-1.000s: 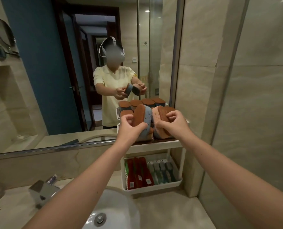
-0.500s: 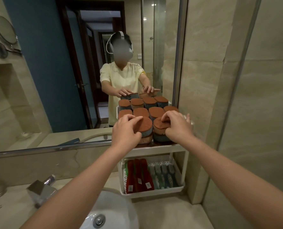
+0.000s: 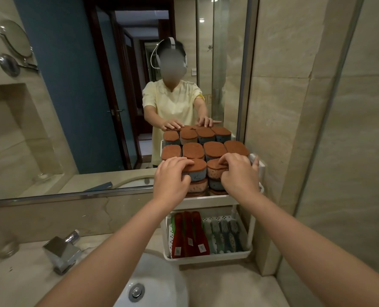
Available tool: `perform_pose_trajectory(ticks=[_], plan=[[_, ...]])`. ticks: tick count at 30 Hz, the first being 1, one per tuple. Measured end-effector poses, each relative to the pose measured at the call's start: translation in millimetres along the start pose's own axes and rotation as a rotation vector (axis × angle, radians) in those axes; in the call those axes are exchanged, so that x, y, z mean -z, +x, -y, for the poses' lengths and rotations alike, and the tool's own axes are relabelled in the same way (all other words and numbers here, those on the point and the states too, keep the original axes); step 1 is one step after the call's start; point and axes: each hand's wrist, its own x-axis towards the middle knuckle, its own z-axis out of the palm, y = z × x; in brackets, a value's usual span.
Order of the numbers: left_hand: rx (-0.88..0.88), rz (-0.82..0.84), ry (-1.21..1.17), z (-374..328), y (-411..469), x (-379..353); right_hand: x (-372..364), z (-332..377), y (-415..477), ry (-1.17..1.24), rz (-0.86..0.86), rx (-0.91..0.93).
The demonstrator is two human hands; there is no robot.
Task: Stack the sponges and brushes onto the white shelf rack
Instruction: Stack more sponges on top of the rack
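Note:
The white shelf rack (image 3: 245, 255) stands on the counter against the mirror and the right wall. Its top tier holds several stacked sponges (image 3: 193, 150) with brown scrub tops. My left hand (image 3: 172, 181) rests on top of the front-left sponge (image 3: 199, 166), fingers laid over it and thumb against its front. My right hand (image 3: 239, 175) presses on the front-right sponge (image 3: 214, 166), thumb sticking out toward the rack's edge. The lower tier holds red brushes (image 3: 189, 238) on the left and grey-green brushes (image 3: 225, 235) on the right.
A white sink basin (image 3: 159, 282) lies directly below my arms, with a chrome faucet (image 3: 62, 251) to its left. The mirror (image 3: 73, 96) runs behind the rack. A tiled wall (image 3: 350, 151) closes the right side, close to the rack.
A second ago each hand gripped a sponge on edge above the front of the top tier. Both sponges now lie flat on the front stacks with my hands resting on them.

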Motion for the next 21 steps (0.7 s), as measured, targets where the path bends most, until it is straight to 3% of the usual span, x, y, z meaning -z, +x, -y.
perform_pose_trajectory(ticks=[6,10,14,21], plan=[[0.034,0.014,-0.057,-1.1,-3.8,1.8,0.2,4.6,-7.2,0.127,-0.038,0.059],[0.077,-0.143,-0.199,-4.9,-19.1,9.0,2.1,27.6,-13.9,0.444,-0.121,0.225],[0.216,-0.272,-0.440,8.0,-46.4,21.5,-4.3,69.6,-26.3,0.653,-0.071,0.328],[0.381,-0.508,-0.458,60.8,-123.7,71.3,-48.0,156.7,-68.8,0.859,0.141,0.431]])
